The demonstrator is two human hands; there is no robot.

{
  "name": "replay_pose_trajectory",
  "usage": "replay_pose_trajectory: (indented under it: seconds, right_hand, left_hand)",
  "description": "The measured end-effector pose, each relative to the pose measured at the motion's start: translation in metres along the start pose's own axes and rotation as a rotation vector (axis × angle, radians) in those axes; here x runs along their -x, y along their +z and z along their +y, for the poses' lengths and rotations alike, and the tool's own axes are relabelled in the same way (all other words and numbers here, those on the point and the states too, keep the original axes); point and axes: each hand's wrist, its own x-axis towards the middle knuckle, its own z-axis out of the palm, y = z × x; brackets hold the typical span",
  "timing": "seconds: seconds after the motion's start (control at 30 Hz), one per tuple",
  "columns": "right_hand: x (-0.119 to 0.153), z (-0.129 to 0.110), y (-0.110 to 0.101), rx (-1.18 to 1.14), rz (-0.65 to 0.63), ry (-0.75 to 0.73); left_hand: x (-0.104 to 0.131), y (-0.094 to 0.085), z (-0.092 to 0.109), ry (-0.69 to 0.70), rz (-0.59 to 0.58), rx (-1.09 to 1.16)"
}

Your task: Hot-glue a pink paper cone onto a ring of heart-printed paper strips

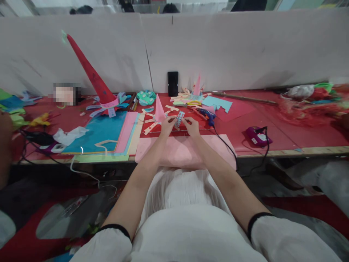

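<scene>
A small light-blue piece with a dark and white pattern (179, 119) is held up over the red table, its markings too small to read. My left hand (168, 125) pinches its left side between thumb and fingers. At its right edge, my right hand (191, 126) is closed in a pinch as well. Just left of my left hand stands a pink paper cone (159, 109) with cream paper strips (151, 127) spread around its base. Below my hands, a pink sheet (181, 147) covers the table's front edge under my forearms.
A blue glue gun (208, 116) lies to the right, its cable running forward. Behind are a black phone (172, 83) and a smaller pink cone (197, 86). Left are a tall red cone (92, 71) and coloured sheets (95, 133). A purple device (257, 137) sits right.
</scene>
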Motion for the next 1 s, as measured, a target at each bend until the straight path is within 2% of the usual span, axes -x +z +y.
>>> replay_pose_trajectory:
  seconds: [0.57,1.0]
  right_hand:
    - [-0.0002,0.0016,0.0008,0.007,-0.001,-0.007]
    - [-0.0012,0.0045,0.0023,0.021,-0.009,-0.008]
  left_hand:
    - [0.002,0.0012,0.0035,-0.001,-0.002,-0.024]
    - [-0.0023,0.001,-0.0013,0.048,0.098,-0.096]
